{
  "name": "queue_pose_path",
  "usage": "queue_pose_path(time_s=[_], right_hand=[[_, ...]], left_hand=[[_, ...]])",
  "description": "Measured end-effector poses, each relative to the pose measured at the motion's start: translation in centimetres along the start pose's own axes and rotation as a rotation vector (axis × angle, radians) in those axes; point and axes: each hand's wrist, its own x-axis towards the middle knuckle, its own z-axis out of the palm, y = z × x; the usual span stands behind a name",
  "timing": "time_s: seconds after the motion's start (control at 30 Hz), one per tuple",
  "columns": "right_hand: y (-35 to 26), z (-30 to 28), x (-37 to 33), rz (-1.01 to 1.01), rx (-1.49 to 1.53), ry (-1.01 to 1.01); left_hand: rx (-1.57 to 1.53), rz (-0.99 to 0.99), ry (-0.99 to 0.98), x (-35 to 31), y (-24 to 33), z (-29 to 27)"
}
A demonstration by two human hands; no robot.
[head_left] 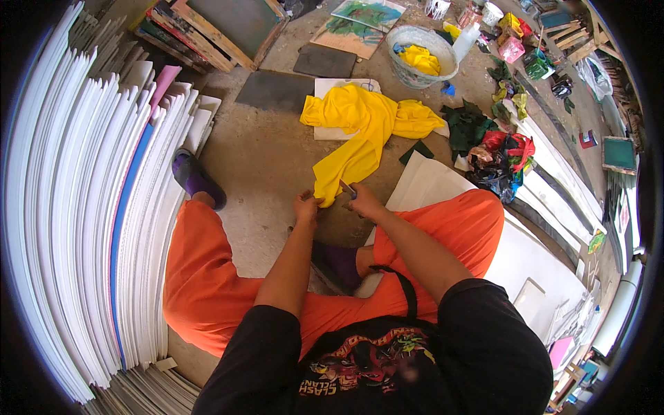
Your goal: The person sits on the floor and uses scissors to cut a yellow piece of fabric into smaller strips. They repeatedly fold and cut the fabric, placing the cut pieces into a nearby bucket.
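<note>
A long piece of yellow cloth (356, 128) lies in folds ahead of me, one end trailing toward my knees. My left hand (305, 207) pinches the near tip of that end. Close beside it on the right, my right hand (365, 203) is closed around a small tool that looks like a pair of scissors (349, 190), pointing up and left toward the cloth. Its blades are too small to make out well. Under the cloth's far part is a pale board (326, 133), mostly covered.
A whitish tub (423, 76) holding more yellow cloth stands beyond. Stacked white sheets (76, 207) rise at my left. Dark rags and crumpled plastic bags (494, 162) lie to the right, near large white boards (532, 259). Framed screens (228, 31) lean at the far left; paint containers (512, 48) crowd the far right.
</note>
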Motion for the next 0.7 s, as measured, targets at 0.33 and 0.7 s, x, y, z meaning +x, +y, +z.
queue_pose_path(time_s=[0.33, 0.7], right_hand=[[-2.4, 4.7, 0.4, 0.002, 0.012, 0.140], [-4.5, 4.9, -3.2, -0.296, -0.192, 0.104]], left_hand=[[-0.281, -0.126, -0.173, -0.8, 1.6, -0.5], [-0.098, -0.405, -0.375, -0.9, 3.8, -0.8]])
